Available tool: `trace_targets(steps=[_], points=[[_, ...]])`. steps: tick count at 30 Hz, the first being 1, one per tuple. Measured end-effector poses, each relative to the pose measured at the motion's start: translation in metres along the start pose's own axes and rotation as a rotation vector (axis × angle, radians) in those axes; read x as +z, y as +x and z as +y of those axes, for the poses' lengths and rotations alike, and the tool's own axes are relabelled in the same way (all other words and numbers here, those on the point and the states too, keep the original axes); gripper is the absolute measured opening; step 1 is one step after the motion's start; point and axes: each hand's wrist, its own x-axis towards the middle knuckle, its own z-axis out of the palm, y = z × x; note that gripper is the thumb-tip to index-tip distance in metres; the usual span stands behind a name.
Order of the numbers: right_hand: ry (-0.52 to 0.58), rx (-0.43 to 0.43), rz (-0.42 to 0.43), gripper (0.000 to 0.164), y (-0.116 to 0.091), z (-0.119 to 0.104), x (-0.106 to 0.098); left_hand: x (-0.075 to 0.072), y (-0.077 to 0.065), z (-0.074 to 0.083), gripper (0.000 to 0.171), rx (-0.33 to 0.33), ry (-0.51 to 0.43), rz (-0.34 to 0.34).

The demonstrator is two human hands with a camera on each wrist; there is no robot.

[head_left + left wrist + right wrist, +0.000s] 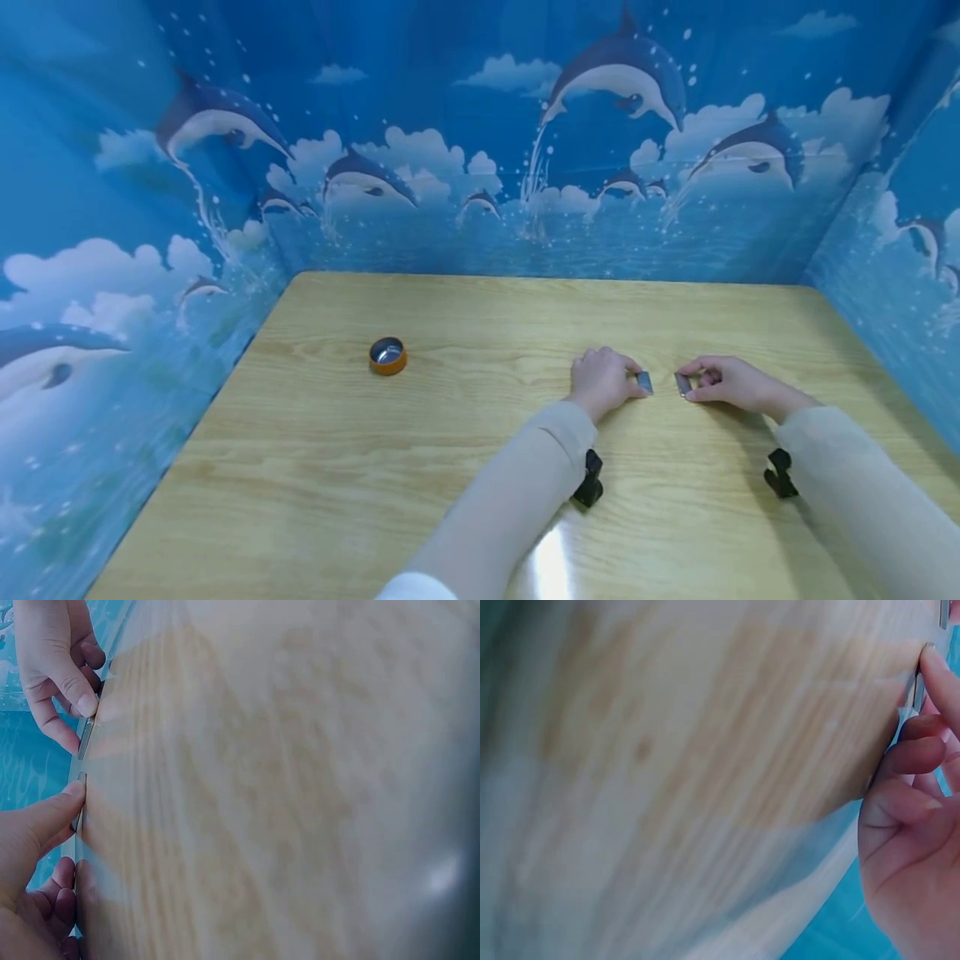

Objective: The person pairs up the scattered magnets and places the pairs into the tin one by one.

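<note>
Two small, flat, grey rectangular pieces lie low at the table's right side, one at each hand, with a narrow gap between them. My left hand (602,379) pinches the left grey piece (645,382) between thumb and finger along its near and far edges. Facing it, my right hand (731,385) pinches the right grey piece (682,384) the same way. Both pieces appear edge-on in the left wrist view, at or very near the table surface. In the right wrist view the right piece (919,690) shows partly behind the fingers; its exact kind cannot be told.
A small round orange container (387,358) with a shiny metal inside stands on the left part of the wooden table (337,467). Blue dolphin-print cloth (450,242) hangs behind the table and along both sides. Black devices are strapped at both wrists.
</note>
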Motion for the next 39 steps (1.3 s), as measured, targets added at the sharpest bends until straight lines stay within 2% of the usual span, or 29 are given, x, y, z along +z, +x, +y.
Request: trace_targets(steps=[9, 16, 23, 31, 35, 39], points=[[-0.001, 0.015, 0.002, 0.048, 0.003, -0.004, 0.005, 0.003, -0.001, -0.001, 0.032, -0.008, -0.048, 0.000], [0.026, 0.012, -0.022, 0.049, 0.004, -0.010, 0.012, 0.005, -0.002, 0.000, 0.033, -0.017, -0.019, -0.010], [0.015, -0.031, -0.032, 0.046, 0.007, -0.018, 0.011, 0.008, 0.000, 0.010, 0.032, -0.014, 0.018, -0.019], [0.027, -0.052, -0.056, 0.043, 0.004, -0.018, 0.010, 0.008, -0.001, 0.014, 0.032, -0.020, 0.002, -0.009], [0.036, -0.063, -0.060, 0.044, 0.003, -0.019, 0.010, 0.008, -0.002, 0.014, 0.034, -0.013, 0.002, -0.008], [0.031, -0.055, -0.059, 0.044, 0.004, -0.020, 0.010, 0.007, 0.000, 0.006, 0.042, 0.043, 0.004, -0.017]])
